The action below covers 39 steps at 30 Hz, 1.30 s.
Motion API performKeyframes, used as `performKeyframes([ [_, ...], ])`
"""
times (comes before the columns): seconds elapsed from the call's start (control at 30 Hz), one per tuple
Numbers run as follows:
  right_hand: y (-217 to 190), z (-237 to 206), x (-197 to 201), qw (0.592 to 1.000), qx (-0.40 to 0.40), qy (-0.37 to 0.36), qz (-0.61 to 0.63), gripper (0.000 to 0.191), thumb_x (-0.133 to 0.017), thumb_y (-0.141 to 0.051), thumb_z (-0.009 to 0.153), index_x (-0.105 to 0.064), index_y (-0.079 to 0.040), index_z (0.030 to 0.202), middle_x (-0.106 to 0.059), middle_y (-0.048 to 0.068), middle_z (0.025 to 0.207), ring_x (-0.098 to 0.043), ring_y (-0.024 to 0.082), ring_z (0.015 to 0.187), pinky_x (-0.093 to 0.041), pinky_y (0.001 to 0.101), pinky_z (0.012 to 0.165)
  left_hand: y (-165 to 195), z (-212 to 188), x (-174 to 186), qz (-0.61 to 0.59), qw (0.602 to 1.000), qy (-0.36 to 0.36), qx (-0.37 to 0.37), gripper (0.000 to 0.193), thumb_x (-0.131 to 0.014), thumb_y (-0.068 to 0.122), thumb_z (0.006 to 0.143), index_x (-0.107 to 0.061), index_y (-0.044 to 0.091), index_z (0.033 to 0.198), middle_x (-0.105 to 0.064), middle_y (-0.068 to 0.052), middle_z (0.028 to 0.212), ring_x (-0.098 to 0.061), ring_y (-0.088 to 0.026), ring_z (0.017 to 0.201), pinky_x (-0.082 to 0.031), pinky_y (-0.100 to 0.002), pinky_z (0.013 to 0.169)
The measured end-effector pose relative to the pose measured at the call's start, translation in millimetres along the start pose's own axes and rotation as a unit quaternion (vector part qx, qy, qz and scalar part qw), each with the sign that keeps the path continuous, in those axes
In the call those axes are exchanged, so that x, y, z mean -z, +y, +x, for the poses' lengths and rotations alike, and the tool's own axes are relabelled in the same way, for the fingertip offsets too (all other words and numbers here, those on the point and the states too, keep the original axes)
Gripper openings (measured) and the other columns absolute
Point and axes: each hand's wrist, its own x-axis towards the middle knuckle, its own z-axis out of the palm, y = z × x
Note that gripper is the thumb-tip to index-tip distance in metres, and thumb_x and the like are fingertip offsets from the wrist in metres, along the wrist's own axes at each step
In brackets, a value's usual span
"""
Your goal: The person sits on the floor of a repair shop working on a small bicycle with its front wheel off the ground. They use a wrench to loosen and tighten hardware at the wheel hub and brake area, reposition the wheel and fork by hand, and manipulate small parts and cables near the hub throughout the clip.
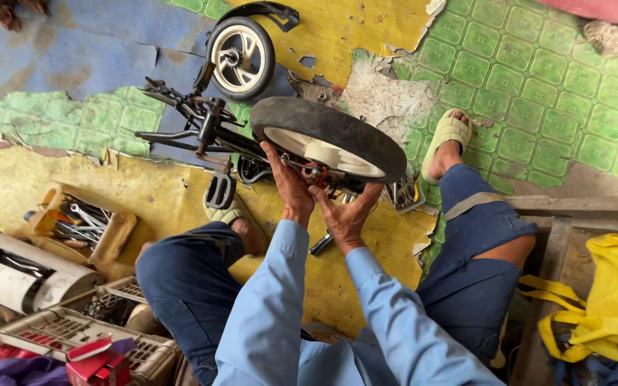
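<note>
Two hands work at the hub of a small bicycle wheel (327, 139): left hand (289, 187) pinching the red hub nut (315, 173), right hand (345, 214) spread under the rim. Best to steady the wheel firmly and turn the nut squarely.

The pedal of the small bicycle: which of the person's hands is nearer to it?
Left. The left hand grips the wheel hub just right of the pedal; the right hand sits farther right.
</note>
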Motion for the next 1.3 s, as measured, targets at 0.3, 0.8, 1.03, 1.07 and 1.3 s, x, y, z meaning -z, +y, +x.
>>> performKeyframes([
  [0.3, -11.4, -5.7, -14.0, 0.992, -0.063, 0.015, 0.105, 0.130, -0.096, -0.029, 0.076, -0.004, 0.003, 0.162, -0.025, 0.028, 0.166, -0.028, 0.035, 0.155, -0.021, 0.0460, 0.131, -9.9, 0.0, -0.3, -0.018, 1.000, 0.014, -0.006, 0.096, -0.051, 0.076, 0.090, -0.038, 0.008, 0.157, -0.053, -0.010, 0.147, -0.059, -0.024, 0.121, -0.051, -0.037, 0.101],
  [0.8, -12.3, 1.9, -10.4, 0.977, -0.096, -0.015, 0.191, 0.128, -0.098, -0.027, 0.074, -0.006, -0.002, 0.160, -0.034, 0.023, 0.159, -0.039, 0.033, 0.147, -0.032, 0.0457, 0.126, -16.1, 4.0, 9.5, 0.023, 0.998, 0.014, -0.058, 0.095, -0.054, 0.071, 0.094, -0.030, 0.008, 0.160, -0.041, -0.009, 0.156, -0.049, -0.023, 0.133, -0.043, -0.037, 0.110],
  [1.03, -3.1, 1.3, -11.3, 0.980, -0.100, -0.017, 0.171, 0.123, -0.100, -0.026, 0.070, -0.016, -0.003, 0.156, -0.039, 0.020, 0.153, -0.046, 0.031, 0.140, -0.040, 0.0454, 0.120, -22.7, 11.3, 17.8, 0.005, 0.999, 0.003, -0.042, 0.094, -0.044, 0.070, 0.097, -0.025, 0.006, 0.163, -0.035, -0.012, 0.162, -0.043, -0.027, 0.138, -0.036, -0.039, 0.115],
  [1.07, -1.0, 0.9, -12.0, 0.984, -0.092, -0.016, 0.149, 0.123, -0.101, -0.025, 0.068, -0.017, -0.003, 0.156, -0.039, 0.020, 0.152, -0.046, 0.031, 0.138, -0.040, 0.0456, 0.120, -24.3, 11.8, 19.3, -0.004, 0.999, -0.007, -0.035, 0.094, -0.043, 0.070, 0.098, -0.025, 0.005, 0.163, -0.035, -0.014, 0.162, -0.043, -0.029, 0.137, -0.036, -0.040, 0.115],
  [1.3, 6.0, -5.1, -16.0, 0.963, -0.122, -0.024, 0.240, 0.115, -0.099, -0.027, 0.074, -0.019, -0.004, 0.155, -0.042, 0.018, 0.152, -0.048, 0.028, 0.139, -0.043, 0.0434, 0.120, -31.7, 19.8, 27.7, 0.067, 0.992, 0.003, -0.103, 0.097, -0.042, 0.070, 0.099, -0.017, 0.001, 0.164, -0.021, -0.014, 0.171, -0.030, -0.027, 0.151, -0.025, -0.037, 0.124],
])
